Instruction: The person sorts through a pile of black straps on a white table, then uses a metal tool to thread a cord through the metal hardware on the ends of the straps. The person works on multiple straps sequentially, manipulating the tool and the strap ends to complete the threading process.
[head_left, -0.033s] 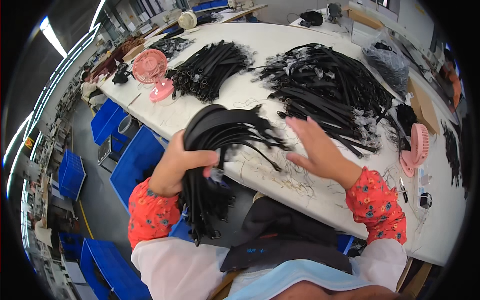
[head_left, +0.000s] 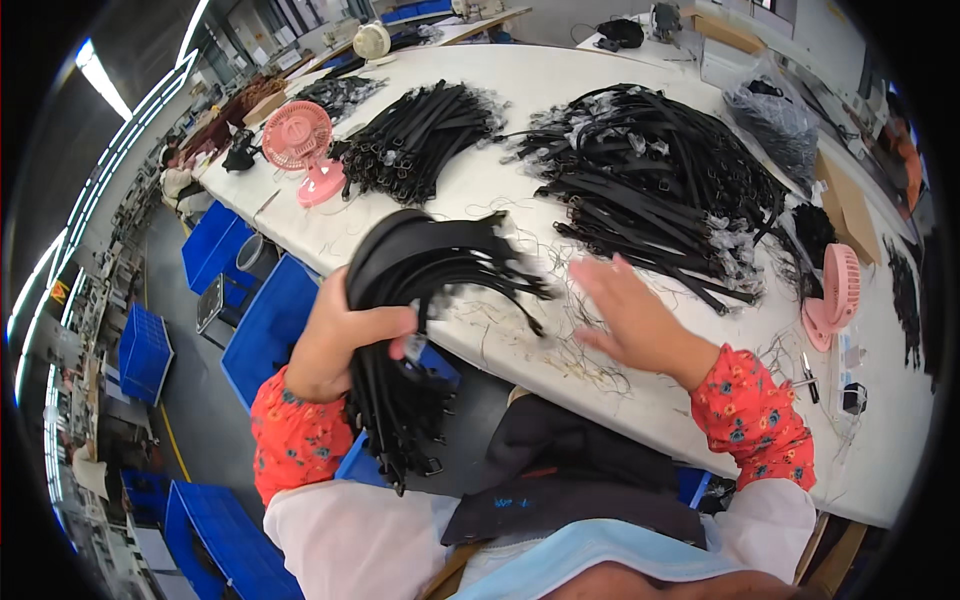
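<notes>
My left hand [head_left: 335, 345] is shut on a thick bundle of black straps [head_left: 430, 260]. The bundle loops over the hand at the white table's [head_left: 520, 80] near edge. Its ends with metal buckles hang down in front of my lap. My right hand [head_left: 630, 320] hovers flat over the table just right of the bundle, fingers spread and holding nothing. Loose threads lie under and around it. A big heap of black straps [head_left: 650, 180] lies beyond the right hand.
A second strap pile [head_left: 420, 130] lies at the far left beside a pink desk fan [head_left: 300, 145]. Another pink fan [head_left: 835, 290] stands at the right, with small tools [head_left: 810, 375] nearby. Blue bins [head_left: 265, 320] stand on the floor to the left. A plastic bag of straps [head_left: 780, 120] sits far right.
</notes>
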